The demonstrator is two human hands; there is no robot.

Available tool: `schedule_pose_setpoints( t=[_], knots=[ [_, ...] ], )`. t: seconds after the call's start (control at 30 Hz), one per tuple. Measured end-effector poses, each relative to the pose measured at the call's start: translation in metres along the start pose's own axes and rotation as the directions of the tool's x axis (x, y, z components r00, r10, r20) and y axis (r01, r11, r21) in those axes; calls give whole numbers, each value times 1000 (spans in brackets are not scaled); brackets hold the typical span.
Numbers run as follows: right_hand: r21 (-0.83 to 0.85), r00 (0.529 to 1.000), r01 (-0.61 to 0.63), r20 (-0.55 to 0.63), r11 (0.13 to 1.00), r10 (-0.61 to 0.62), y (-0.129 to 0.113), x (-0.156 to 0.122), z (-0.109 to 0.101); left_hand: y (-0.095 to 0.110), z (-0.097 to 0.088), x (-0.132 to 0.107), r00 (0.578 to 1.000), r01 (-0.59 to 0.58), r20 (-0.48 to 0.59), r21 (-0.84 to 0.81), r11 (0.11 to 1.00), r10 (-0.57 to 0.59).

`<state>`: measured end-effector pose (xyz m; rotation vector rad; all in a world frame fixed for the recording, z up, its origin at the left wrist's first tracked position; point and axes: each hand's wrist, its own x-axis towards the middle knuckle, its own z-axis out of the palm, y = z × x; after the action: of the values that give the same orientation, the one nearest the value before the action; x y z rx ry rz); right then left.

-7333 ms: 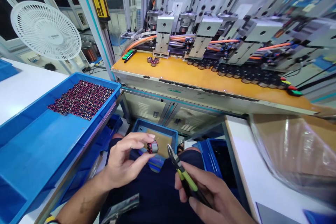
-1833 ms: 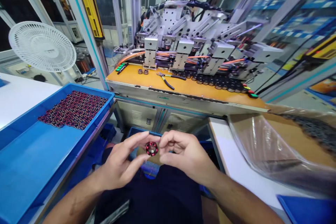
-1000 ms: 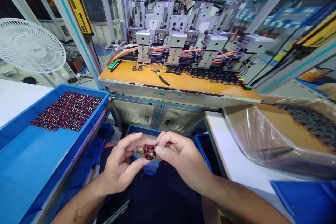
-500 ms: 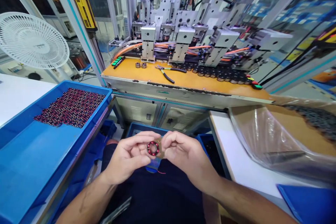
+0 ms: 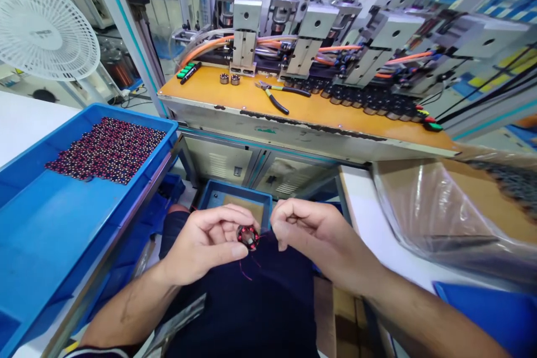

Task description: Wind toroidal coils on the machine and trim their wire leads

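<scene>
My left hand [image 5: 205, 243] pinches a small round wound coil part [image 5: 248, 236] with red windings, held over my lap. Thin red wire ends trail from the part toward my right hand [image 5: 312, 229], which is closed in a pinch just to the right of it, apparently on a wire end. Green-handled cutters [image 5: 277, 95] lie on the orange machine bench [image 5: 302, 114], away from both hands.
A blue tray [image 5: 62, 207] on the left holds several dark red coil parts [image 5: 107, 149]. A small blue bin [image 5: 232, 204] sits below near my knees. The winding machine [image 5: 319, 17] fills the back. A plastic-covered tray [image 5: 453, 218] lies right; a white fan [image 5: 44, 19] stands far left.
The cutters left my right hand and now lie on the bench. My right hand has drawn slightly away to the right from the coil part, with the wire stretched out. The view has dipped lower.
</scene>
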<state>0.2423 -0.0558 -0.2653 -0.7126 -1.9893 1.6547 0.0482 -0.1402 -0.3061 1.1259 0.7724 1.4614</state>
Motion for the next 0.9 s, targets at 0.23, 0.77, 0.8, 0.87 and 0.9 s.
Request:
schedule_pose_setpoints(
  t=[0.23, 0.77, 0.8, 0.87, 0.9],
  knots=[
    [66, 988, -92, 127, 994, 83, 4, 1, 1, -1, 0, 2, 999, 26, 36, 2, 1000, -26],
    [-111, 896, 342, 339, 933, -288, -15, 40, -3, 2, 0, -4, 939, 331, 91, 29, 943, -332],
    [-123, 912, 330, 297, 936, -283, -14, 38, -1, 2, -1, -5, 946, 314, 76, 24, 949, -315],
    [-154, 943, 295, 203, 943, -262, -11, 33, 0, 2, -1, -7, 965, 258, 45, 9, 966, -258],
    [-173, 955, 275, 160, 946, -249, -11, 29, -1, 2, -1, -7, 974, 226, 35, -6, 974, -226]
  ],
)
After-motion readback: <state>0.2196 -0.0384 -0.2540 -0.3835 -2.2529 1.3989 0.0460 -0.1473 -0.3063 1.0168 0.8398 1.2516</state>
